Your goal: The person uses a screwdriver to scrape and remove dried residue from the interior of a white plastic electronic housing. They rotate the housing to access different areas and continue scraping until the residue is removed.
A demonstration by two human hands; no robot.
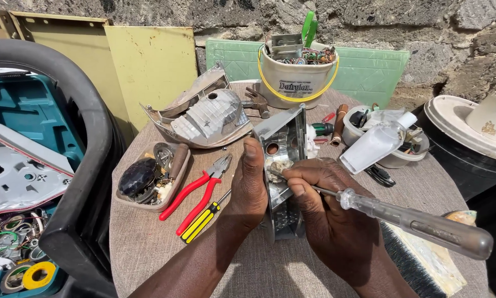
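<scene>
At table centre, the left hand (252, 185) gripped a metal plate (284, 165) upright; the right hand (328, 212) held a screwdriver (402, 216) against it. Pliers (195, 193) lay at nine o'clock. At twelve, near the edge, a bucket (296, 80) held parts.

Cream tub (295, 77) — yellow handle, dark label (295, 86) — table's far edge.
</scene>
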